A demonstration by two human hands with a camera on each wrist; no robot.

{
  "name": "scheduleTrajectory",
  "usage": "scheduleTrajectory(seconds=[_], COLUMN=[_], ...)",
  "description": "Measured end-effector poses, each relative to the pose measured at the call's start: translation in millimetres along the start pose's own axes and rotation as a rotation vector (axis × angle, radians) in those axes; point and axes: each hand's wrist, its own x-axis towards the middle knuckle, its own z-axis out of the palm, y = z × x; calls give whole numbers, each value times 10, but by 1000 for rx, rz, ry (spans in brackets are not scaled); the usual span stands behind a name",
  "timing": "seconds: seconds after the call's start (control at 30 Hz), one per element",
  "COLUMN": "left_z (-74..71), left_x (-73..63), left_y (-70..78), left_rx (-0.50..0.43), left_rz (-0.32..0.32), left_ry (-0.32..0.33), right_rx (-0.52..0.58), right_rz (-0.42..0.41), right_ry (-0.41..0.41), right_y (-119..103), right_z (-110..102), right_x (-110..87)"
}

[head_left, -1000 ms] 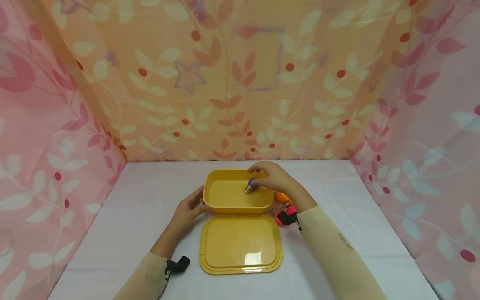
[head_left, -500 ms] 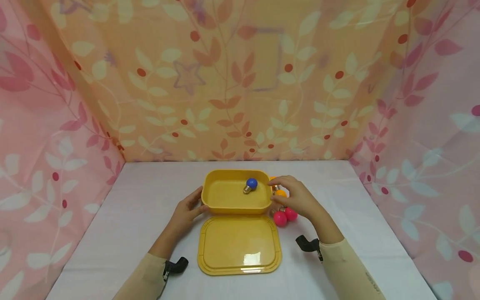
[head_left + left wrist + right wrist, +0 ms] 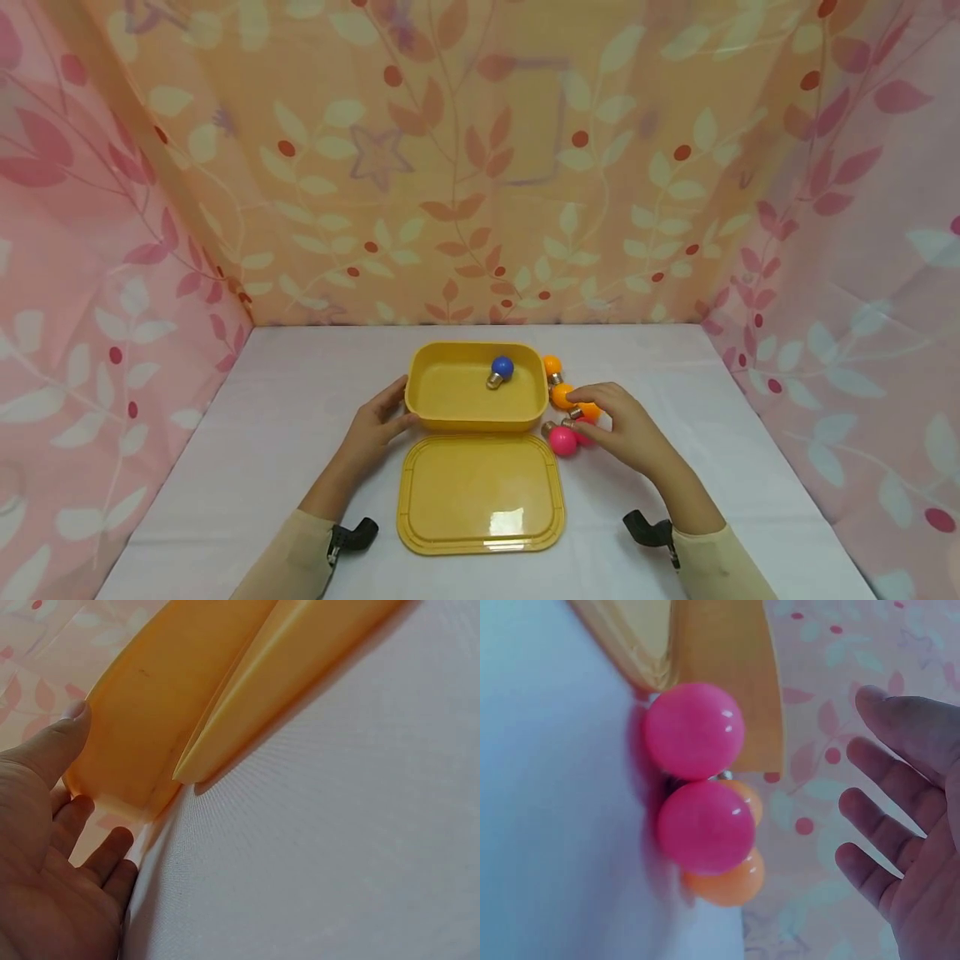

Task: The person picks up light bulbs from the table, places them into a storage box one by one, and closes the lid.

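A blue light bulb (image 3: 502, 367) with a metal screw base lies inside the yellow box (image 3: 442, 421), towards its right end. My left hand (image 3: 372, 425) touches the box's left end; in the left wrist view its thumb (image 3: 64, 739) lies against the box wall and the other fingers are loosely bent. To the right of the box lie orange bulbs (image 3: 552, 365) and two pink bulbs (image 3: 562, 442). Over these bulbs hangs my right hand (image 3: 626, 429), its fingers spread apart and holding nothing. In the right wrist view the hand (image 3: 922, 817) is apart from the pink bulbs (image 3: 705, 829).
The yellow lid (image 3: 480, 492) lies flat just in front of the box. A white cloth (image 3: 300, 367) covers the table, and patterned curtains (image 3: 480, 167) stand behind and at both sides. Each wrist wears a small black camera (image 3: 648, 531).
My right hand has let go of the blue bulb inside the box and moved right and towards me, over the other bulbs. The left hand has stayed at the box.
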Motion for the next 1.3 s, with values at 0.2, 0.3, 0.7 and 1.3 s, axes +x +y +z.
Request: scheduleTrajectory(seconds=[0.2, 0.3, 0.7, 1.3], left_z=[-10, -16, -6, 4], left_x=[-16, 0, -7, 1], left_y=[7, -2, 76, -13], left_rx=[6, -1, 22, 6], left_rz=[16, 22, -17, 6], left_ry=[8, 10, 14, 14], right_rx=[11, -2, -9, -43], right_rz=[87, 112, 239, 254], right_ry=[48, 60, 45, 58], right_y=[169, 249, 433, 577], right_z=[66, 99, 258, 442], right_x=[-133, -175, -278, -346])
